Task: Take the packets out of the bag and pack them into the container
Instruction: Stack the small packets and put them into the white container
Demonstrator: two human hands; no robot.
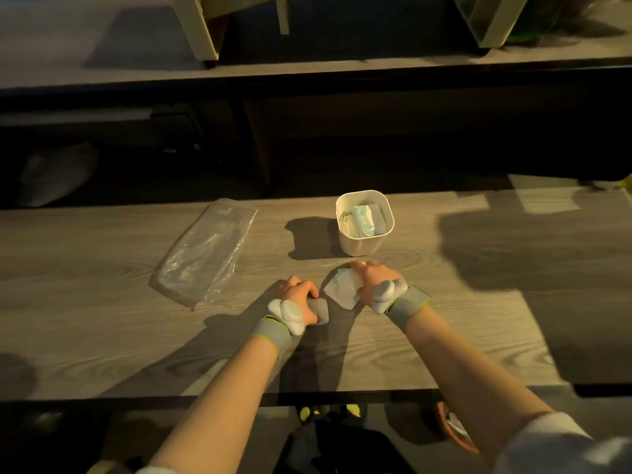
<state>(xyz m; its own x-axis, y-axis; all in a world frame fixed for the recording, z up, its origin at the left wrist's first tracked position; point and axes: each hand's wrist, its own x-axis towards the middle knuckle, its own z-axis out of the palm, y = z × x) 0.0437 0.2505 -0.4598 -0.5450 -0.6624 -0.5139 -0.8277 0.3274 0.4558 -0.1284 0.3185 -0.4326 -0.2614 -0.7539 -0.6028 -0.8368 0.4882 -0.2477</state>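
A clear plastic bag (205, 249) lies flat on the wooden table (102, 336), left of centre. A white square container (364, 246) stands further back, with several pale packets (364, 218) inside. My right hand (369, 280) grips a crumpled white packet (342, 289) just in front of the container. My left hand (301, 297) curls round a small flat packet (319, 311) that rests on the table. Both wrists wear grey bands with white sensors.
Beyond the table's far edge runs a dark gap, then a higher shelf (307, 56) with pale bins (201, 25). A dark shadow covers the table's right part (533, 258). The near table edge lies under my forearms.
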